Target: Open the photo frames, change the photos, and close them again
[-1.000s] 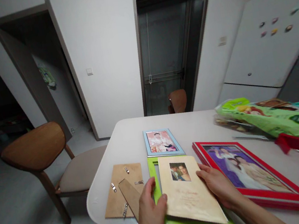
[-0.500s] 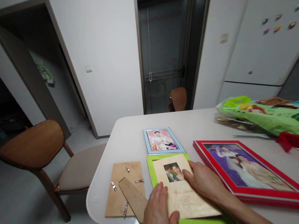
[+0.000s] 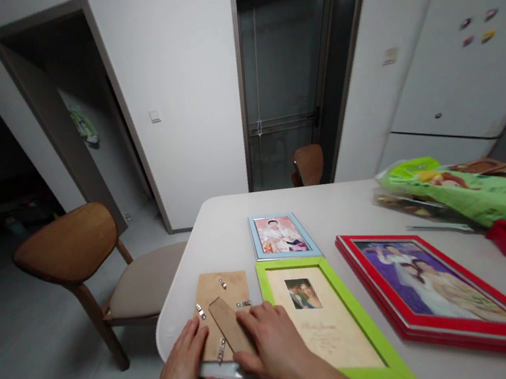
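Left hand (image 3: 186, 372) pinches the near edge of the backing board (image 3: 215, 294); right hand (image 3: 271, 341) lies on it, fingers flat and spread. The board overhangs the table (image 3: 221, 233) edge beside the green frame (image 3: 327, 326); a loosened pinch could drop it.

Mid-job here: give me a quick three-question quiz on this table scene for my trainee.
1. True or false: the left hand and the right hand both touch the brown backing board.
2. What colour is the frame lying directly right of that board? A red; B green; C blue.
3. What piece of furniture stands left of the table?
Key: 1 true; 2 B; 3 a wooden chair.
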A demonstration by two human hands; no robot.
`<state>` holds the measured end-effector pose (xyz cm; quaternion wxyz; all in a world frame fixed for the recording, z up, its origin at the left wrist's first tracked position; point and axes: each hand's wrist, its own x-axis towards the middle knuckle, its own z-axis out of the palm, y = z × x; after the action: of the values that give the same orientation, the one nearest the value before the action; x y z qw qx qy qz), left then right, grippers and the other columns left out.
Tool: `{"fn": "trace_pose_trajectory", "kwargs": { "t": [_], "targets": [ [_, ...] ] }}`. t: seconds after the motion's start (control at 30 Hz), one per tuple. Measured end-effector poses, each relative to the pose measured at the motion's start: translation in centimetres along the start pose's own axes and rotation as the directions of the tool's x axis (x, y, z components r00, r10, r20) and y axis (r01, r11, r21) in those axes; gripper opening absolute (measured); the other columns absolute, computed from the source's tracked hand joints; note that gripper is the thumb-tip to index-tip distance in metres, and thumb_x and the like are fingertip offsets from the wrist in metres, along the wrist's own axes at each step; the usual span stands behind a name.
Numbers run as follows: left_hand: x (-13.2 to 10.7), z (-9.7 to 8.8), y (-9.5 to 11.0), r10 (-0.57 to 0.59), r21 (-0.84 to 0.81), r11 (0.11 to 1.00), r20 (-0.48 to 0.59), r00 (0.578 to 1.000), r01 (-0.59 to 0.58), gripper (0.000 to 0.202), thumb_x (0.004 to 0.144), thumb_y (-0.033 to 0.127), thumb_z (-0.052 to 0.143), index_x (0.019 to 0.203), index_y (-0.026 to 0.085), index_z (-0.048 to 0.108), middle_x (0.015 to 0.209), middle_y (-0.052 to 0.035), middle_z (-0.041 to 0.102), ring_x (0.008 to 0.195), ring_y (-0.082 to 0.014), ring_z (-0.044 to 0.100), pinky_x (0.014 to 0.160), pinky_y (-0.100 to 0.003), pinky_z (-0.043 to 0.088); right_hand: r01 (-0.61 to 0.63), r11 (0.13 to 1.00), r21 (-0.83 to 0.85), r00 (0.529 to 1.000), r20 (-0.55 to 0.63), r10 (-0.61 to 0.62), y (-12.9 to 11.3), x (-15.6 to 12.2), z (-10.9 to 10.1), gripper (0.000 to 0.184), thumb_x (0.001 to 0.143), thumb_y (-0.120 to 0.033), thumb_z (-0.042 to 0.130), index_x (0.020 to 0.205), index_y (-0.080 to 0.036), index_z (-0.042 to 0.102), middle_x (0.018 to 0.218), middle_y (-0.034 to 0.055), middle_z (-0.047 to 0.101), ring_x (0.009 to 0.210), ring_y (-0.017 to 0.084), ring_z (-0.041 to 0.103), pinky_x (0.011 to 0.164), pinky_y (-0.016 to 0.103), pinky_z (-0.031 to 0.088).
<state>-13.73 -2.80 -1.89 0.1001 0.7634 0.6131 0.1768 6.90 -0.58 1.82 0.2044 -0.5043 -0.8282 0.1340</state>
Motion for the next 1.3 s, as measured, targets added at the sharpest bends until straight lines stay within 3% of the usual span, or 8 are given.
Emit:
{"fn": "trace_pose_trajectory", "kwargs": {
  "t": [0.13, 0.23, 0.33, 0.43, 0.6, 0.9, 1.1, 1.3],
  "targets": [
    [0.3, -0.1, -1.3, 0.100, -0.032, 0.994, -0.095, 0.990, -0.103, 0.059, 0.052, 0.022, 0.070, 0.108, 0.020, 0.052, 0.117, -0.0108, 0.051, 0.107, -0.0267, 0.047, 0.090, -0.038, 0.039, -0.007, 0.994, 0.106, 1.000, 0.021, 0.004, -1.8, 0.6, 1.3, 0.049, 0.056, -0.024, 0.057, 0.104, -0.019, 0.050, 0.093, 0.0085, 0.050, 0.087, 0.023, 0.044, 0.076, 0.036, 0.036],
    [0.5, -0.5, 0.1, 0.193, -0.014, 0.980, -0.207, 0.959, -0.200, 0.054, 0.056, 0.030, 0.069, 0.107, 0.022, 0.052, 0.112, -0.0098, 0.055, 0.101, -0.0254, 0.052, 0.086, -0.037, 0.043, 0.037, 0.972, 0.232, 0.999, -0.046, -0.027, -1.0, 0.0, -0.7, 0.054, 0.056, -0.017, 0.053, 0.110, -0.018, 0.047, 0.097, 0.0077, 0.046, 0.091, 0.020, 0.042, 0.081, 0.032, 0.035],
    [0.9, -0.7, 4.4, 0.238, 0.026, 0.971, -0.231, 0.943, -0.239, 0.055, 0.061, 0.028, 0.067, 0.111, 0.017, 0.048, 0.117, -0.0119, 0.050, 0.106, -0.0252, 0.047, 0.089, -0.037, 0.041, 0.055, 0.965, 0.256, 0.996, -0.082, -0.035, 1.1, -1.9, -4.1, 0.055, 0.055, -0.012, 0.049, 0.110, -0.020, 0.048, 0.097, 0.0060, 0.046, 0.093, 0.018, 0.042, 0.085, 0.033, 0.034],
    [1.6, 0.0, 9.8, 0.260, 0.019, 0.965, -0.096, 0.961, -0.260, 0.057, 0.060, 0.026, 0.068, 0.112, 0.011, 0.047, 0.120, -0.0154, 0.047, 0.110, -0.0261, 0.043, 0.092, -0.037, 0.038, -0.031, 0.972, 0.231, 0.998, -0.040, 0.042, 4.2, -4.4, -6.8, 0.048, 0.058, -0.014, 0.049, 0.106, -0.020, 0.051, 0.100, 0.0070, 0.047, 0.097, 0.020, 0.043, 0.088, 0.035, 0.033],
    [3.0, 2.4, 14.8, 0.244, -0.080, 0.968, 0.098, 0.965, -0.236, 0.057, 0.060, 0.028, 0.068, 0.111, 0.010, 0.049, 0.121, -0.0140, 0.046, 0.111, -0.0264, 0.041, 0.095, -0.036, 0.035, -0.190, 0.968, 0.163, 0.982, 0.015, 0.190, 8.7, -7.1, -7.6, 0.040, 0.060, -0.019, 0.047, 0.099, -0.018, 0.057, 0.102, 0.0092, 0.050, 0.097, 0.022, 0.047, 0.088, 0.038, 0.034],
    [3.8, 3.3, 14.1, 0.257, -0.091, 0.965, 0.135, 0.957, -0.246, 0.029, 0.073, 0.023, 0.053, 0.101, 0.016, 0.054, 0.116, -0.0075, 0.052, 0.113, -0.0224, 0.039, 0.097, -0.041, 0.027, -0.111, 0.994, -0.016, 0.993, -0.053, 0.110, 10.8, -7.3, -5.3, 0.037, 0.065, -0.022, 0.048, 0.100, -0.019, 0.058, 0.099, 0.0088, 0.053, 0.093, 0.021, 0.048, 0.083, 0.035, 0.036],
    [3.2, 3.4, 13.5, 0.369, -0.141, 0.927, 0.173, 0.913, -0.348, 0.061, 0.062, 0.054, 0.059, 0.110, 0.019, 0.045, 0.126, -0.0093, 0.040, 0.118, -0.0246, 0.032, 0.099, -0.046, 0.019, -0.204, 0.967, -0.154, 0.966, -0.190, 0.173, 12.8, -5.1, -5.1, 0.030, 0.076, -0.021, 0.038, 0.094, -0.014, 0.061, 0.088, 0.0111, 0.056, 0.084, 0.021, 0.049, 0.076, 0.032, 0.038],
    [3.5, 3.5, 13.2, 0.379, -0.082, 0.925, 0.222, 0.898, -0.370, 0.059, 0.057, 0.052, 0.063, 0.103, 0.019, 0.047, 0.128, -0.0102, 0.039, 0.118, -0.0233, 0.032, 0.099, -0.045, 0.019, -0.249, 0.949, -0.195, 0.963, -0.155, 0.221, 13.7, -2.9, -4.9, 0.028, 0.077, -0.015, 0.036, 0.077, -0.015, 0.065, 0.076, 0.0084, 0.055, 0.076, 0.017, 0.049, 0.068, 0.026, 0.037]
  ]
}}
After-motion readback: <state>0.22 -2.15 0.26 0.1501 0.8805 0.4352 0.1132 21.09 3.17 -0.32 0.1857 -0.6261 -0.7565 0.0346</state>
